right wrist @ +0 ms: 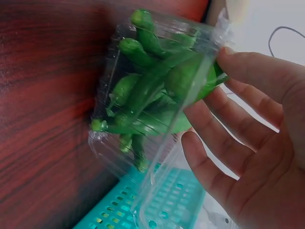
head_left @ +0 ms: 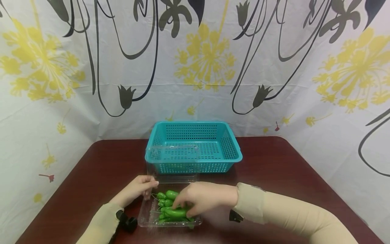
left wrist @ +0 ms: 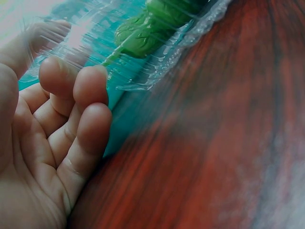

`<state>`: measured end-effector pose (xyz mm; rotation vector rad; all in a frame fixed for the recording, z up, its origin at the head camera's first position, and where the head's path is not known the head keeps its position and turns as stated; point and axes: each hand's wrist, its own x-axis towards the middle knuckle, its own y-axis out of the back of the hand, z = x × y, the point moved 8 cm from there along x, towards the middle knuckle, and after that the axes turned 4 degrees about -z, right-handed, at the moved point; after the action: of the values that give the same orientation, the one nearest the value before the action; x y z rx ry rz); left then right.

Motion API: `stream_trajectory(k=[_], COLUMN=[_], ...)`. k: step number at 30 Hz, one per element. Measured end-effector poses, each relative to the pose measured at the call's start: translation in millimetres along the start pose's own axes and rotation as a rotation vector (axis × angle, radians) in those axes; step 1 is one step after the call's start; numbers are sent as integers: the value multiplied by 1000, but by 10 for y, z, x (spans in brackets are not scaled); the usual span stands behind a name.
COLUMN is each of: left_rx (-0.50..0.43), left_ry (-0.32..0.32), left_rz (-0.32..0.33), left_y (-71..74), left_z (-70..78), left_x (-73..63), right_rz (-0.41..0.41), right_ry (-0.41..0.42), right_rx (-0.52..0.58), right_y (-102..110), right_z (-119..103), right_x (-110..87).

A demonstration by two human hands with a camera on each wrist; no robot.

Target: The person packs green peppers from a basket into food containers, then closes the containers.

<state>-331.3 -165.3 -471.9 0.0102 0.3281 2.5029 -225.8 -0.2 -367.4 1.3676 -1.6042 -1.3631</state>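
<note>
A clear plastic clamshell container (head_left: 146, 217) lies on the table with its lid (head_left: 173, 149) raised at the back. Several green peppers (head_left: 176, 213) fill its base, and they show through the plastic wall in the right wrist view. At the container's left rear edge, my left hand (head_left: 138, 188) pinches the plastic between thumb and fingers; the left wrist view shows this hand (left wrist: 52, 124) close up. Over the right side of the base, my right hand (head_left: 198, 198) reaches down among the peppers. Its thumb and fingers (right wrist: 245, 124) close around one green pepper (right wrist: 190, 78).
Behind the container stands a turquoise plastic basket (head_left: 234, 154) with perforated walls, partly seen through the raised lid. The dark red wooden table (head_left: 268, 169) extends to both sides. A patterned cloth (head_left: 207, 108) hangs behind and beside the table.
</note>
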Motion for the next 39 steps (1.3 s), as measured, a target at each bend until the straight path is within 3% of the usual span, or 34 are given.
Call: stream_trajectory(k=[23, 31, 39], left_rx=[18, 3, 19], left_ry=[28, 4, -19], left_rz=[6, 3, -5], left_y=[-3, 9, 6], left_z=[-12, 4, 6], left_x=[6, 5, 11], right_rz=[44, 91, 111], right_ry=[46, 67, 74], right_rx=[-224, -339, -376], right_y=[-175, -195, -208], right_z=[-62, -101, -121], right_x=[37, 33, 39])
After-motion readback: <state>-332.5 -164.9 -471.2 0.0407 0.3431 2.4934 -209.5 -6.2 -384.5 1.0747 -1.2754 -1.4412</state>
